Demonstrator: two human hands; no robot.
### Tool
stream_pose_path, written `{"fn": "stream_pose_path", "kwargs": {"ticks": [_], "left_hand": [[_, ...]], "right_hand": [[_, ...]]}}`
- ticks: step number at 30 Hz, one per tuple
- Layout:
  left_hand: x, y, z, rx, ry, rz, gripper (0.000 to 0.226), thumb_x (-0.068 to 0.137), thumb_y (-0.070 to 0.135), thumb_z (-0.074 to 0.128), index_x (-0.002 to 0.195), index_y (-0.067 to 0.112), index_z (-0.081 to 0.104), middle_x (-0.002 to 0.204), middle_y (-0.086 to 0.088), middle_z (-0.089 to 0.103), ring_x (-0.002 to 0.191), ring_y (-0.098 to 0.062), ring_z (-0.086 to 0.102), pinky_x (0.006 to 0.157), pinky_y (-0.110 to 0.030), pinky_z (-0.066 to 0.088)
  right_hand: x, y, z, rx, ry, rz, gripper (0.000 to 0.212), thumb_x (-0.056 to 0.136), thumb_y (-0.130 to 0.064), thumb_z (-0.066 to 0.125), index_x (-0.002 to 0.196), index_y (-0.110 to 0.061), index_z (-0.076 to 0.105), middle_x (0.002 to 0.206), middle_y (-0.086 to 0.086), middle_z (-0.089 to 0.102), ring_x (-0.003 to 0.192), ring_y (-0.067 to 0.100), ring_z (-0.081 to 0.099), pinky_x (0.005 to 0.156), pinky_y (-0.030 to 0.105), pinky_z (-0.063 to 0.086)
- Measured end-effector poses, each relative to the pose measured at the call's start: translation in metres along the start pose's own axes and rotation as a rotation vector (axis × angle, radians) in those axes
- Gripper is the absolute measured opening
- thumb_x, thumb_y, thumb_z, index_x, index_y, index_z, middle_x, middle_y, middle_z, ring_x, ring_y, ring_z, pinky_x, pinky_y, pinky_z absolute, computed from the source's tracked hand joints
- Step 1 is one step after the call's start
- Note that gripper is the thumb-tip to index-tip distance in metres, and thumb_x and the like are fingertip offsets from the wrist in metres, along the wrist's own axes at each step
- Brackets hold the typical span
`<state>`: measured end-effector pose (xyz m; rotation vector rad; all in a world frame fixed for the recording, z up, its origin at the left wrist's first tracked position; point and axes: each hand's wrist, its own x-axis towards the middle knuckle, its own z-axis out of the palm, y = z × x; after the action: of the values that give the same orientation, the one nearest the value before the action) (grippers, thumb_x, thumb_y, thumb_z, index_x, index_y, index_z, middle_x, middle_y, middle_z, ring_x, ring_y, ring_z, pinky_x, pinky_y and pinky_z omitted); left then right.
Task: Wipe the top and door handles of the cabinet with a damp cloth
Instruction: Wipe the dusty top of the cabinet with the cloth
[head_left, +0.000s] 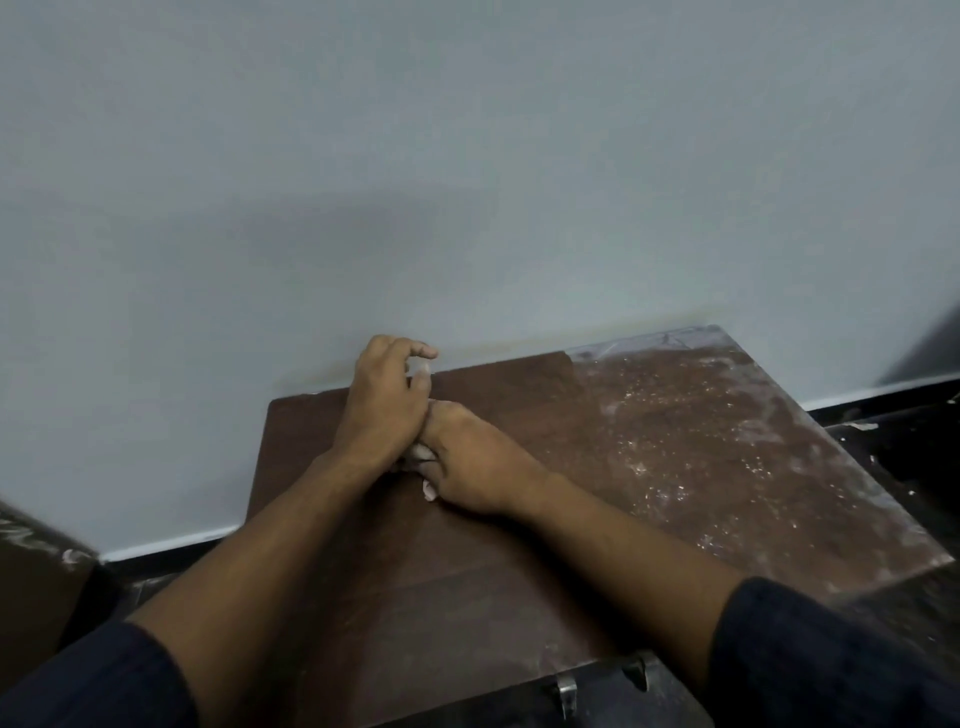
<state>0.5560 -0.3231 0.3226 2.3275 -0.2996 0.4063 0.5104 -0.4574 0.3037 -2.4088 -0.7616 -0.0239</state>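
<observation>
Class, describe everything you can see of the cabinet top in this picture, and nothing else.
The cabinet top is a flat, dark brown, wood-look panel, roughly square, set against a pale grey wall. Its left part looks clean and evenly dark; its right part is covered with whitish dust and specks. The right hand presses a small, mostly hidden pale cloth onto it near the middle, the left hand beside it. Two metal handles show below the front edge.
</observation>
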Motion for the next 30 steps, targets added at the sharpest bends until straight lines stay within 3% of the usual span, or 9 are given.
{"fn": "stream_pose_path", "kwargs": {"ticks": [3, 6, 12, 16, 18, 21, 25, 27, 30], "left_hand": [[-0.007, 0.004, -0.002, -0.006, -0.044, 0.018, 0.018, 0.093, 0.016, 0.054, 0.104, 0.027, 0.064, 0.108, 0.009, 0.056, 0.092, 0.003, 0.053, 0.083, -0.008, 0.038], [-0.017, 0.009, -0.005, -0.028, -0.104, 0.021, 0.018, 0.092, 0.016, 0.057, 0.102, 0.029, 0.066, 0.105, 0.012, 0.06, 0.092, -0.002, 0.055, 0.085, -0.021, 0.043], [-0.033, 0.031, 0.009, -0.006, -0.142, 0.079, 0.019, 0.09, 0.012, 0.059, 0.101, 0.022, 0.07, 0.102, 0.007, 0.06, 0.096, -0.01, 0.054, 0.086, -0.028, 0.044], [-0.047, 0.055, 0.027, -0.018, -0.253, 0.159, 0.019, 0.089, 0.015, 0.061, 0.097, 0.03, 0.069, 0.104, 0.009, 0.06, 0.103, -0.011, 0.052, 0.091, -0.031, 0.044], [-0.056, 0.068, 0.036, -0.008, -0.291, 0.188, 0.018, 0.089, 0.016, 0.06, 0.099, 0.029, 0.069, 0.103, 0.009, 0.061, 0.101, -0.01, 0.051, 0.091, -0.031, 0.044], [-0.07, 0.085, 0.045, 0.009, -0.315, 0.196, 0.019, 0.09, 0.018, 0.058, 0.102, 0.028, 0.069, 0.101, 0.009, 0.062, 0.098, -0.012, 0.051, 0.091, -0.034, 0.044], [-0.083, 0.097, 0.051, -0.006, -0.296, 0.171, 0.016, 0.093, 0.023, 0.056, 0.103, 0.028, 0.067, 0.102, 0.012, 0.06, 0.1, -0.009, 0.05, 0.091, -0.032, 0.044], [-0.088, 0.101, 0.053, -0.009, -0.299, 0.18, 0.016, 0.092, 0.022, 0.058, 0.104, 0.029, 0.066, 0.102, 0.014, 0.059, 0.1, -0.007, 0.05, 0.091, -0.031, 0.044], [-0.092, 0.108, 0.054, 0.016, -0.309, 0.208, 0.017, 0.091, 0.022, 0.06, 0.105, 0.029, 0.066, 0.104, 0.013, 0.06, 0.102, -0.008, 0.05, 0.092, -0.031, 0.043]], "right_hand": [[0.018, 0.032, -0.027, -0.085, 0.059, 0.118, 0.031, 0.079, -0.009, 0.075, 0.109, -0.013, 0.069, 0.116, 0.008, 0.069, 0.105, 0.019, 0.063, 0.098, 0.032, 0.05], [0.017, 0.047, -0.041, -0.169, 0.141, 0.255, 0.03, 0.091, -0.016, 0.068, 0.12, -0.007, 0.067, 0.129, 0.013, 0.065, 0.125, 0.03, 0.054, 0.109, 0.036, 0.038], [-0.097, -0.011, -0.015, -0.092, 0.074, 0.067, 0.031, 0.091, -0.018, 0.064, 0.122, -0.016, 0.066, 0.125, 0.006, 0.06, 0.12, 0.023, 0.05, 0.113, 0.035, 0.038], [-0.176, -0.021, -0.009, -0.063, 0.035, 0.082, 0.053, 0.09, -0.024, 0.052, 0.143, -0.021, 0.046, 0.152, 0.006, 0.045, 0.147, 0.02, 0.029, 0.127, 0.024, 0.014], [-0.17, -0.005, -0.026, -0.087, 0.076, 0.17, 0.047, 0.096, -0.019, 0.057, 0.143, -0.019, 0.05, 0.153, 0.007, 0.045, 0.148, 0.024, 0.031, 0.126, 0.036, 0.023], [-0.147, 0.004, -0.047, -0.124, 0.177, 0.273, 0.037, 0.101, -0.019, 0.056, 0.136, -0.011, 0.056, 0.145, 0.01, 0.051, 0.14, 0.027, 0.04, 0.123, 0.039, 0.026], [-0.184, -0.023, -0.024, -0.167, 0.153, 0.143, 0.036, 0.083, -0.008, 0.07, 0.118, -0.015, 0.062, 0.127, 0.01, 0.058, 0.125, 0.029, 0.049, 0.121, 0.038, 0.033], [-0.214, -0.023, -0.023, -0.115, 0.139, 0.136, 0.057, 0.079, -0.011, 0.07, 0.133, -0.02, 0.053, 0.139, 0.004, 0.052, 0.138, 0.023, 0.041, 0.125, 0.027, 0.022], [-0.226, 0.012, -0.046, -0.097, 0.201, 0.305, 0.053, 0.091, -0.011, 0.063, 0.142, -0.021, 0.051, 0.15, 0.003, 0.048, 0.146, 0.02, 0.034, 0.125, 0.03, 0.024]]}}
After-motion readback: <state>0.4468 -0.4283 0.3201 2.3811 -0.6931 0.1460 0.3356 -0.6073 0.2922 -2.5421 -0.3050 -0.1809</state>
